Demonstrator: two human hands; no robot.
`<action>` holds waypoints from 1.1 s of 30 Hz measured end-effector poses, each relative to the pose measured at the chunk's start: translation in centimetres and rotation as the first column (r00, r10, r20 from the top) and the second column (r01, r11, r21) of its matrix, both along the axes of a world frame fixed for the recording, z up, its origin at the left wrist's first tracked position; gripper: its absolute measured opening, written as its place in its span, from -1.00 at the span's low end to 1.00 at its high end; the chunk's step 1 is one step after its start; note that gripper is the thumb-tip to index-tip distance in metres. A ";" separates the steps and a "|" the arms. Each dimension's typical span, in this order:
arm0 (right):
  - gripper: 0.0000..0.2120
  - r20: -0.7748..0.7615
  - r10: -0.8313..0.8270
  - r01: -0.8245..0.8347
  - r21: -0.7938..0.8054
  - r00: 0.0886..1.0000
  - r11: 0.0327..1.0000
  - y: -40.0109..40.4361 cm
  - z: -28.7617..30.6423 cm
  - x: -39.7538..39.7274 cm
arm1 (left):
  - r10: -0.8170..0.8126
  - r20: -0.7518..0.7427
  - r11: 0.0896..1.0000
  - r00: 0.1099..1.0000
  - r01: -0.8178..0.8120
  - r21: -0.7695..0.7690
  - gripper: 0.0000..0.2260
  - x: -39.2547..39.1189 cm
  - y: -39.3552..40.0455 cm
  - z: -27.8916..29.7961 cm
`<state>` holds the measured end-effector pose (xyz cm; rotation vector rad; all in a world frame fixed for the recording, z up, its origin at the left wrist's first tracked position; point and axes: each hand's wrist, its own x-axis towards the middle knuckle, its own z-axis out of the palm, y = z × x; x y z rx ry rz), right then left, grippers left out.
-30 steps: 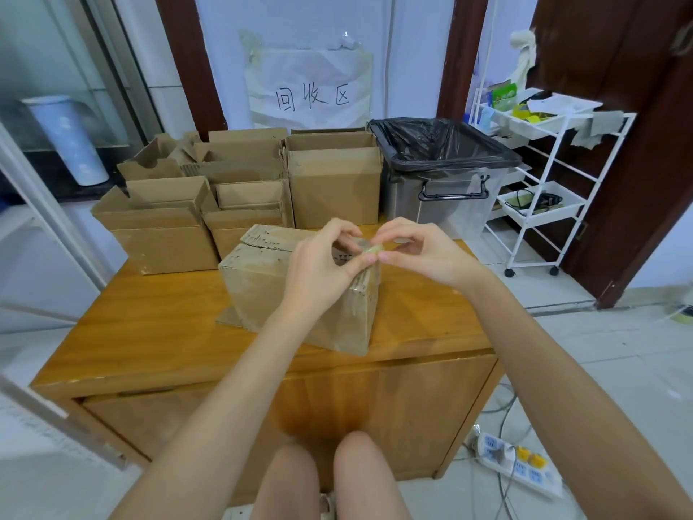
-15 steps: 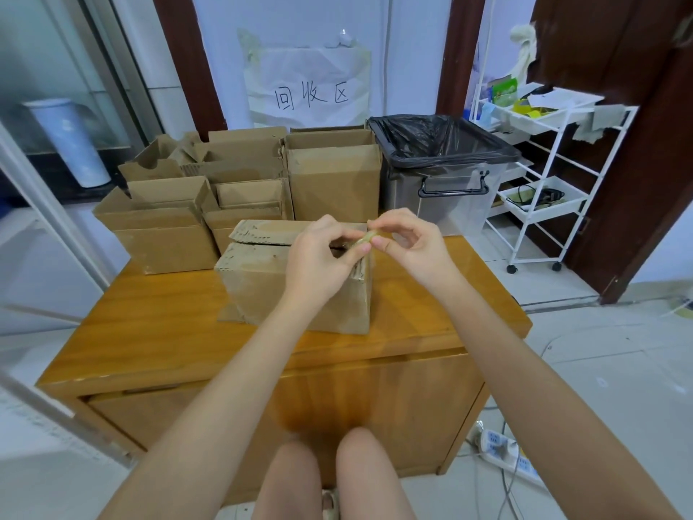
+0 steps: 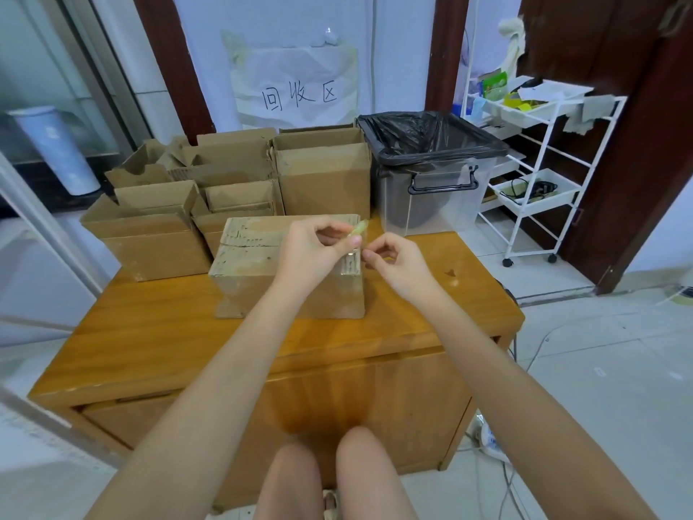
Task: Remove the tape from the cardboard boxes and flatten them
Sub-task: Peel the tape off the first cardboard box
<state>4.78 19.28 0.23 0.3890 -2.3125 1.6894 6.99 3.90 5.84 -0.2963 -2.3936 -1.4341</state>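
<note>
Right now the strip of tape (image 3: pixel 359 227) is coming off the near cardboard box (image 3: pixel 247 272) on the wooden table (image 3: pixel 157 343); your left hand (image 3: pixel 315 249) is pinching it, your right hand (image 3: pixel 397 264) curling beside it, apparently holding nothing. Next, probably, you're dropping it into the lined bin (image 3: pixel 431 170).

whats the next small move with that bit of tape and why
Probably drop it in the bin to the right. The left hand pinches a crumpled tape strip that looks free of the box, and the right hand holds little or nothing. The black-lined bin stands open beside the table.
</note>
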 end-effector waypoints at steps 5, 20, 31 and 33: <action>-0.84 0.172 0.109 -0.085 -0.145 0.979 0.986 0.7 0.9 -0.4 | 0.071 0.044 0.997 0.997 -0.070 -0.026 -0.90 -1.5 0.6 0.5; -0.77 0.284 0.103 0.009 -0.370 0.953 0.929 1.6 5.2 -0.7 | -0.069 0.253 0.989 0.965 0.033 0.145 -0.85 -2.8 0.9 1.4; -0.88 0.189 0.146 -0.091 -0.274 0.971 0.957 3.3 5.8 -0.3 | -0.157 0.264 0.972 0.952 0.101 0.213 -0.91 -2.3 0.5 1.8; -0.89 0.175 0.148 -0.097 -0.268 0.973 0.959 3.4 5.8 -0.3 | -0.156 0.264 0.974 0.952 0.103 0.203 -0.89 -2.3 0.5 1.8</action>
